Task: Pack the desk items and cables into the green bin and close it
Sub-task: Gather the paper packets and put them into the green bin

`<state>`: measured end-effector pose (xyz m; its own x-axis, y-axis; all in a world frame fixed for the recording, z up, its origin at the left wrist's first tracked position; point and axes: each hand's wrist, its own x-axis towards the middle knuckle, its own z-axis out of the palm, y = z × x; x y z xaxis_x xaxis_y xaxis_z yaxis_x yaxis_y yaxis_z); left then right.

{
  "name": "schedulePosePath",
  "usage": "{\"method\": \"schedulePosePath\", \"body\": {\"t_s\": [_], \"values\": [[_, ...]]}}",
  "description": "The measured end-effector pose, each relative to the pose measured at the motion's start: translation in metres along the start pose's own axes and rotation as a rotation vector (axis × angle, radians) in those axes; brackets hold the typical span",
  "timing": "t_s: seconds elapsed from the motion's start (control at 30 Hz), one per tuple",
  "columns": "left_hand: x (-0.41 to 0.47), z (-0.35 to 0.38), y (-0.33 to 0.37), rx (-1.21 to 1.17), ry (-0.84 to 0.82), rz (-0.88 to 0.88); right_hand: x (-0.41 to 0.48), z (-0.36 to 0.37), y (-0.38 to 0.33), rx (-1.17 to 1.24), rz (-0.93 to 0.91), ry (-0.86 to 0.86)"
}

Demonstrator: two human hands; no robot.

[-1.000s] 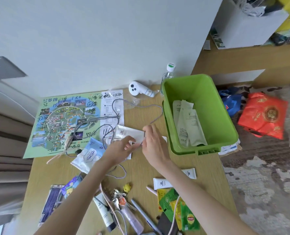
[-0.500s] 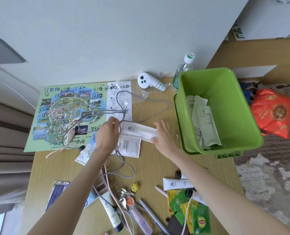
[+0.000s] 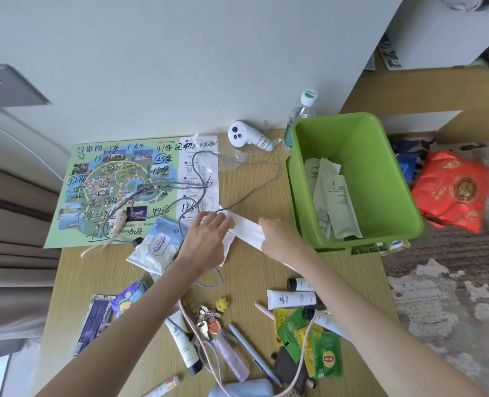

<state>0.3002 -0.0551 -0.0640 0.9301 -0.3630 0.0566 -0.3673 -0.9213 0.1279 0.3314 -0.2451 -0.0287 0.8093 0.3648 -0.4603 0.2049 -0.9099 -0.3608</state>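
The desk [image 3: 252, 267] is pale wood with a fine grain, pushed against a plain, light wall [image 3: 180, 67]. Folds of beige curtain [image 3: 8, 239] hang at its left edge, and a mottled grey and brown carpet [image 3: 452, 296] lies to the right with a red bag [image 3: 452, 190] on it.

The green bin [image 3: 380, 181] stands open on the desk's right side and holds a few long pale sachets [image 3: 338, 202]. Behind it are a water bottle [image 3: 303, 110] and a white controller [image 3: 246, 136].

A scribbled-on park map [image 3: 117, 190] covers the far left of the desk. A grey cable [image 3: 266, 164] loops across it and runs on towards the bin.

Between map and bin, just left of the bin, the person holds a white packet [image 3: 247, 229]. The right hand [image 3: 280, 239] has its fingers curled round the packet's right end. The left hand [image 3: 206, 242] lies bent over the other end (whether it pinches or merely presses cannot be told).

A pack of wipes [image 3: 157, 245] sits beside the left wrist. Nearer the camera the desk is littered with white tubes [image 3: 292, 299], a bunch of keys [image 3: 206, 319] and green and yellow tea sachets [image 3: 309, 339].
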Motion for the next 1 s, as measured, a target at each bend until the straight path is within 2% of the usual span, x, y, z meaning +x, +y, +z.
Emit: {"method": "schedulePosePath", "body": {"t_s": [0.13,0.3,0.43,0.63,0.8,0.93,1.0], "values": [[-0.014,0.012,-0.005,0.069,-0.339,-0.135,-0.026,-0.008,0.013,-0.041,0.048,-0.011],[-0.013,0.015,-0.006,0.023,-0.420,-0.187,-0.059,-0.004,0.027,-0.045,0.089,-0.058],[-0.002,0.011,-0.004,0.161,-0.399,-0.153,-0.080,-0.003,0.032,0.038,0.097,-0.009],[0.006,0.002,0.002,0.071,-0.269,-0.126,-0.110,-0.020,0.025,0.066,0.024,0.097],[0.014,-0.027,0.008,-0.228,-0.152,-0.231,-0.125,-0.051,0.015,0.145,-0.034,0.233],[0.032,-0.073,0.021,-0.711,0.005,-0.379,-0.115,-0.083,0.021,0.321,-0.049,0.337],[0.049,-0.098,0.031,-0.871,0.096,-0.450,-0.104,-0.100,0.029,0.393,-0.003,0.412]]}}
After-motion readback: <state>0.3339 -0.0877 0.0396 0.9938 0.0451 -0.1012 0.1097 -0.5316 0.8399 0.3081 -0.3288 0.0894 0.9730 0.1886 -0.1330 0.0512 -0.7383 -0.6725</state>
